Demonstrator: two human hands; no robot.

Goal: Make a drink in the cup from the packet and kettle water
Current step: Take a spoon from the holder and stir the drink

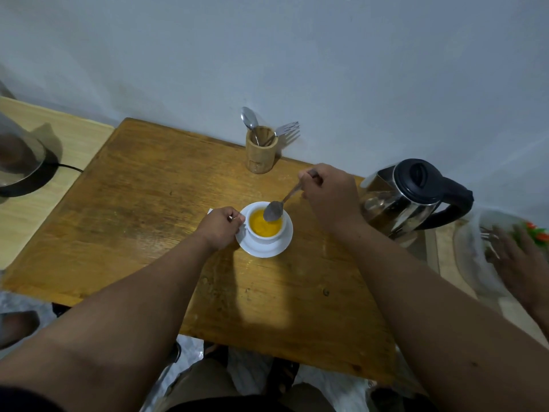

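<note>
Both forearms reach in from the near edge to the cup (265,226) mid-desk.
Left hand (219,228) fingers pinch the cup handle; right hand (329,195) fingers grip a spoon (277,207), bowl over the rim. White cup holds orange liquid, sits on a saucer (265,247). Desk (133,209) bare left and near. Kettle (408,195) right edge, just beside the right wrist. Wooden holder (261,150) with spoon and fork stands far, by the wall.

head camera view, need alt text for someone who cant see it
A person's right hand holds a metal spoon over orange liquid in a white ceramic cup on a white saucer, while the left hand grips the cup's handle. A steel electric kettle stands right of it on the wooden table.
</note>
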